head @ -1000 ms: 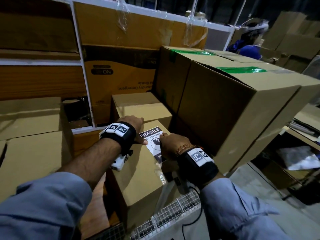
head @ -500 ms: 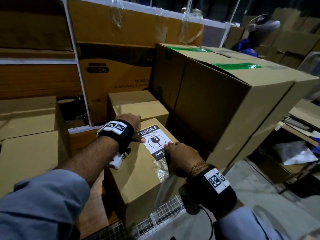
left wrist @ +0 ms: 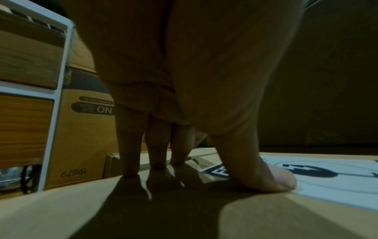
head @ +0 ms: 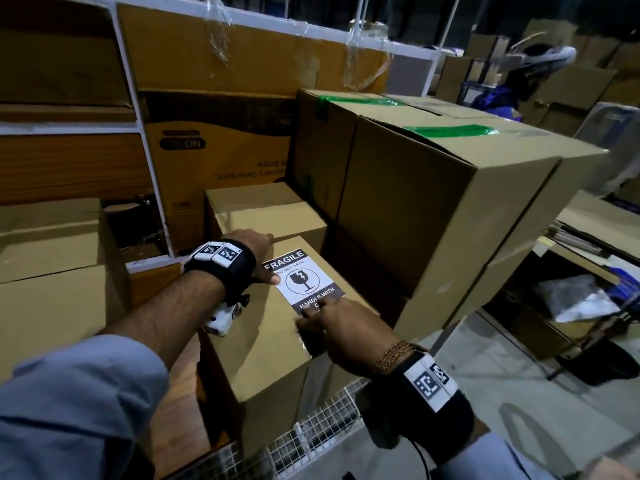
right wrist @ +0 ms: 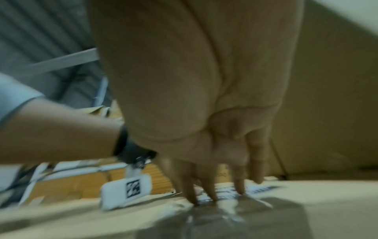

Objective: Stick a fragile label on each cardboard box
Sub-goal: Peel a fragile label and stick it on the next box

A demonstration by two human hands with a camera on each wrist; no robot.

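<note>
Pressing flat, right hand (head: 341, 329) fingers straight on the near edge of the label (head: 304, 282); it has slid down from the label's middle since a second ago. Left hand (head: 258, 252) unmoved, fingers straight, thumb on label's left edge. One label, atop one small box (head: 263, 348); two larger boxes (head: 433, 202) beside.

Label (head: 303, 280) on box (head: 263, 348), between both hands.
</note>
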